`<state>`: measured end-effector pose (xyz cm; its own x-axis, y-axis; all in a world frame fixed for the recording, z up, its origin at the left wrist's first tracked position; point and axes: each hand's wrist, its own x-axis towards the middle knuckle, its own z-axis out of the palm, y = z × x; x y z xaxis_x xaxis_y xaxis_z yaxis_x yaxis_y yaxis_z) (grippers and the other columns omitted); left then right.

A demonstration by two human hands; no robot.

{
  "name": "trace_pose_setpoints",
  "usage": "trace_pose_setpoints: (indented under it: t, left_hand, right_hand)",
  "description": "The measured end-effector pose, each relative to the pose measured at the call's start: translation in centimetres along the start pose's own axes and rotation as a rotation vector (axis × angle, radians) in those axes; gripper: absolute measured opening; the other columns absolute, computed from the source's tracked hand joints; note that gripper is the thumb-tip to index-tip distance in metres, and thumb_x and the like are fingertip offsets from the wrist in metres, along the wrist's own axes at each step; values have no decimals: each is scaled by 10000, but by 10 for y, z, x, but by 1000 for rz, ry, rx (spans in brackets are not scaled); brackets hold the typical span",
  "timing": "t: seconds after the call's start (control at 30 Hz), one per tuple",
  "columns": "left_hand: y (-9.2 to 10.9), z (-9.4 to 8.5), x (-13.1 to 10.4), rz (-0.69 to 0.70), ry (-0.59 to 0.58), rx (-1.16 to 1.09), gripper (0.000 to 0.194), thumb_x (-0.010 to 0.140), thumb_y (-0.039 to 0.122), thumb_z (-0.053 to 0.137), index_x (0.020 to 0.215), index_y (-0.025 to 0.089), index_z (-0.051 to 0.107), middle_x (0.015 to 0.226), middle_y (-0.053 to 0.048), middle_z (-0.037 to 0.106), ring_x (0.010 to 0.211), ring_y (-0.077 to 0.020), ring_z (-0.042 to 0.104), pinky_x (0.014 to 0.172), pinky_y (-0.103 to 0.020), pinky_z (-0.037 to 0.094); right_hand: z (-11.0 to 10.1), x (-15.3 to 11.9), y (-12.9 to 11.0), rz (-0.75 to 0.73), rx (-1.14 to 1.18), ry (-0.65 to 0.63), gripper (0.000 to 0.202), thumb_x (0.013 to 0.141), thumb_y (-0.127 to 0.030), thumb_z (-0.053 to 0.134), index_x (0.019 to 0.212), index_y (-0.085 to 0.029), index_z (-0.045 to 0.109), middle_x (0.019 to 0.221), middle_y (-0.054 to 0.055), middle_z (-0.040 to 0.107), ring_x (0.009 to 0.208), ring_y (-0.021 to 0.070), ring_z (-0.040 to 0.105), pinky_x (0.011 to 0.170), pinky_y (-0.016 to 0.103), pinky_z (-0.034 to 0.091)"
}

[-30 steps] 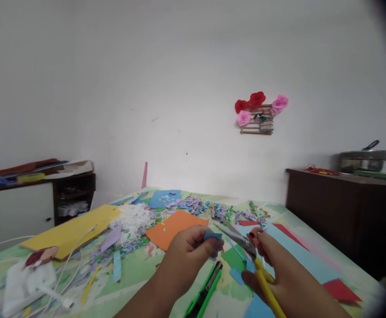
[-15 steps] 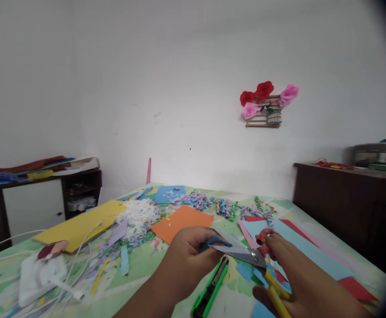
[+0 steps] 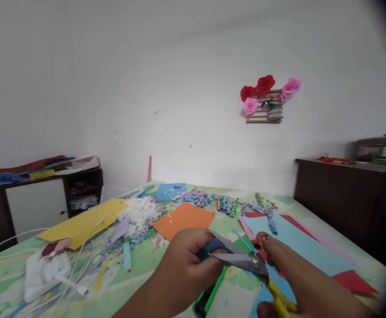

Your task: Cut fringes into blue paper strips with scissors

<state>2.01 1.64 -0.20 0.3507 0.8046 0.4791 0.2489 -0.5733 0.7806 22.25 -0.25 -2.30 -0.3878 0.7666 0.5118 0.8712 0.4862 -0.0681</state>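
Left hand (image 3: 194, 260) pinches blue paper (image 3: 209, 248) between parted blades (image 3: 237, 259) of scissors (image 3: 256, 264); right hand (image 3: 299, 271) wraps their yellow handles (image 3: 279, 297).

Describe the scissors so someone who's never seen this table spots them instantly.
Start at the green-and-white table and find the right hand above it. It holds the scissors, metal blades open, pointing towards the left hand. Their yellow handle sets them apart from the green cutter nearby.

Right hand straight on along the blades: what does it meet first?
Likely the blue paper, seemingly between the open blades of the scissors, then the left hand pinching it; exact depth is unclear.
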Motion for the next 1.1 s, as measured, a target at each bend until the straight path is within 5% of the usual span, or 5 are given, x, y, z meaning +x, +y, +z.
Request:
trace_pose_setpoints:
  t: [0.4, 0.67, 0.9, 1.1]
  left_hand:
    - [8, -2, -6, 67, 3, 26, 160, 685, 113, 485, 630, 158, 628, 518, 44, 498, 488, -79, 416, 459, -146, 323]
    - [9, -5, -7, 7, 40, 26, 131, 655, 154, 511, 563, 149, 604, 498, 34, 474, 482, -88, 416, 449, -164, 325]
    - [10, -9, 0, -166, -47, -101, 141, 640, 154, 527, 574, 150, 652, 509, 20, 551, 459, -82, 423, 437, -175, 311]
    - [5, -10, 6, -214, -90, -171, 145, 646, 153, 542, 565, 157, 661, 573, 1, 621, 524, -95, 463, 490, -190, 332]
  right_hand:
    - [12, -12, 16, -70, -155, -27, 681, 680, -437, 541, 1242, -76, 408, 1228, 196, 489, 1071, 336, 482, 781, 379, 492]
    - [-8, 1, -16, 145, 164, -82, 457, 548, -295, 581, 994, -200, 548, 1079, 106, 607, 980, 310, 561, 680, 327, 513]
    - [-13, 2, -21, 271, 286, -190, 407, 527, -233, 543, 933, -244, 521, 1017, 69, 612, 980, 304, 542, 756, 379, 458]
    - [-11, 6, -19, 328, 302, -310, 347, 538, -268, 542, 882, -265, 497, 933, 55, 608, 844, 289, 581, 642, 366, 466]
